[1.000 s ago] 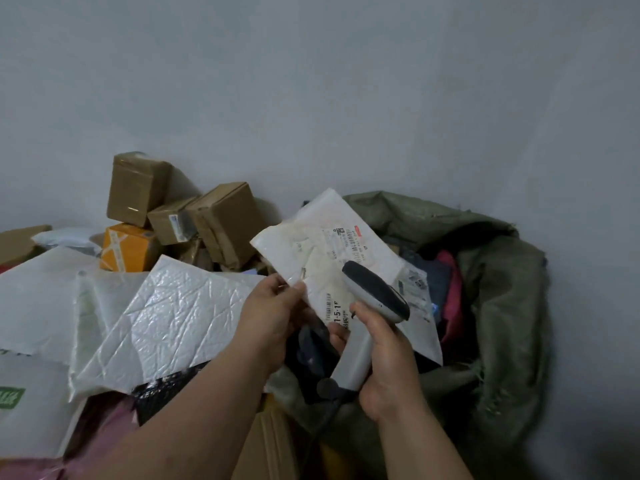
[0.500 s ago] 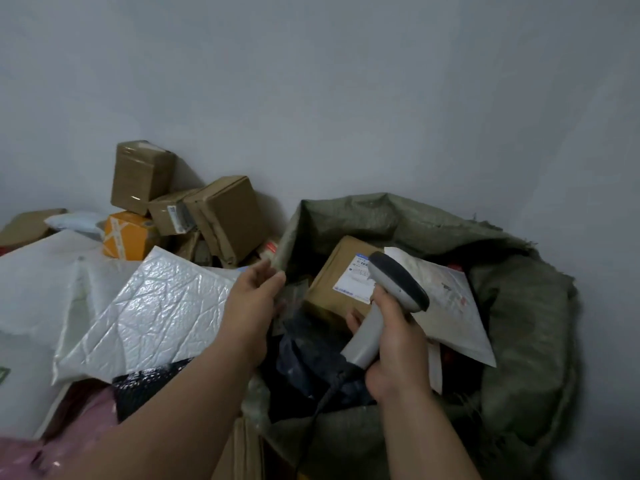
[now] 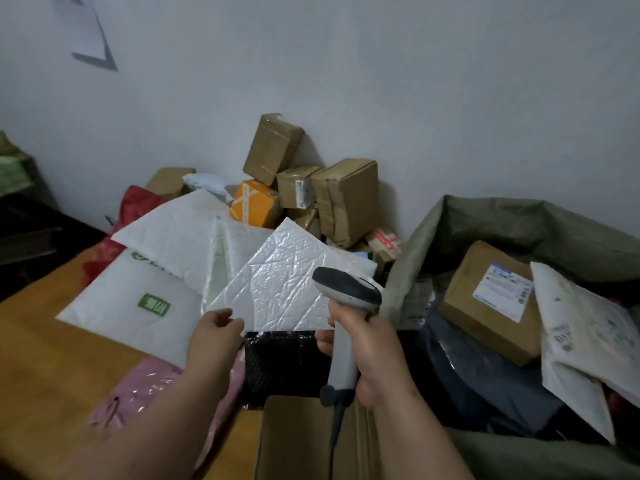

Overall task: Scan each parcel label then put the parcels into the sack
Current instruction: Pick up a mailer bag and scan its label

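My right hand (image 3: 370, 351) grips a grey handheld scanner (image 3: 346, 289) with its head pointing left, over the parcel pile. My left hand (image 3: 216, 337) pinches the near corner of a crinkled white bubble mailer (image 3: 287, 285) lying on top of the pile. The green woven sack (image 3: 502, 220) stands open on the right. Inside the sack lie a cardboard box with a white label (image 3: 491, 303), a white labelled mailer (image 3: 588, 344) and dark bags.
Brown cardboard boxes (image 3: 343, 199) and an orange box (image 3: 256, 202) are stacked against the wall. A white bag with a green logo (image 3: 138, 299), a pink bag (image 3: 138, 393) and a black bubble bag (image 3: 284, 362) lie on the wooden table (image 3: 41, 341). A cardboard box (image 3: 294, 438) sits near me.
The white labelled mailer left my left hand and now lies in the sack. My left hand moved over to the crinkled bubble mailer; the scanner swung left with it.
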A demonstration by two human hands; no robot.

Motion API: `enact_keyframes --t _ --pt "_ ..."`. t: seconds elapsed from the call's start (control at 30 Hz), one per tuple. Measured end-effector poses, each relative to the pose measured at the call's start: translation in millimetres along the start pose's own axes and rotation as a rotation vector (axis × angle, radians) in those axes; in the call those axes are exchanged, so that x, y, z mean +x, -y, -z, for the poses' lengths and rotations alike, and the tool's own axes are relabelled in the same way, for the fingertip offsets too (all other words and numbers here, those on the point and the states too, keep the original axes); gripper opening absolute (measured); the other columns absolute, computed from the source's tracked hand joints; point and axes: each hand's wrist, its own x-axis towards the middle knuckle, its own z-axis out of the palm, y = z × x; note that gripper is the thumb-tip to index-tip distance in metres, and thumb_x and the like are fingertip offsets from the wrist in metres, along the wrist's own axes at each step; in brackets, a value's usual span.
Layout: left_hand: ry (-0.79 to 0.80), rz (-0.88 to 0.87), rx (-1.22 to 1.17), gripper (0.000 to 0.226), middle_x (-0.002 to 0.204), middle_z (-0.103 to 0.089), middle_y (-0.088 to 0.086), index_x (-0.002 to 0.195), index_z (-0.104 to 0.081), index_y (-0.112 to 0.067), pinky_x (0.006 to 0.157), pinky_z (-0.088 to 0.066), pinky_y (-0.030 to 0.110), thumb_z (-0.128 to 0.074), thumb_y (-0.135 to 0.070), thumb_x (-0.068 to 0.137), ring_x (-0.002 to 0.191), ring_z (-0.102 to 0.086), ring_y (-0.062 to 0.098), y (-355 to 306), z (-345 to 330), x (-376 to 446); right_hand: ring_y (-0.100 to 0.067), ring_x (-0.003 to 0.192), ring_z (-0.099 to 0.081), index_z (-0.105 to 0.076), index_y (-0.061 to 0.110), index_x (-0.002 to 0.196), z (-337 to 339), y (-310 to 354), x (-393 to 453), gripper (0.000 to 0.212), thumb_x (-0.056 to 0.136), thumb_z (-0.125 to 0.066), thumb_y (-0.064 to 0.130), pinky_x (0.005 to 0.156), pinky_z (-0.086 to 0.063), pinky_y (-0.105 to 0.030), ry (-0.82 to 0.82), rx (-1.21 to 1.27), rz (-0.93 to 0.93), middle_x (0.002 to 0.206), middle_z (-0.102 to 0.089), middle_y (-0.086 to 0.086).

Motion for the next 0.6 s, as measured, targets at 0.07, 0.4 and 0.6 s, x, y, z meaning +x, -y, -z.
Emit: enact_keyframes --t 0.07,0.4,0.6 --pt "0.043 -0.027 0.129 0.038 0.092 -0.059 -0.004 0.13 -0.058 -0.006 0.062 -0.041 0.02 -0.065 -0.008 0.092 0.076 -0.056 0.009 13 12 14 -0.019 0.067 -0.072 -0.07 0.006 0.097 -16 -14 8 0.023 0.087 -0.076 0.026 0.069 -0.059 -0.036 -0.025 -0.027 -0.019 0.062 -0.072 0.001" --pt "0.385 0.145 0.384 0.05 0.108 -0.064 0.01 0.131 -0.051 -0.011 0.082 -0.059 0.043 -0.071 -0.009 0.085 0.093 -0.068 0.031 63 1 65 -0.021 0.069 -0.073 -0.072 0.005 0.094 -44 -71 28 0.02 0.085 -0.079 0.021 0.059 -0.058 -0.029 -0.211 -0.032 -0.146 0.066 -0.073 0.001" --pt "0.327 0.272 0.163 0.016 0.075 -0.058 0.016 0.106 -0.06 0.007 0.051 -0.045 0.031 -0.063 -0.002 0.092 0.059 -0.055 0.022 66 -7 68 -0.019 0.069 -0.072 -0.071 0.003 0.099 -39 -76 27 0.024 0.085 -0.079 0.021 0.059 -0.057 -0.028 -0.244 -0.027 -0.172 0.074 -0.072 -0.004"
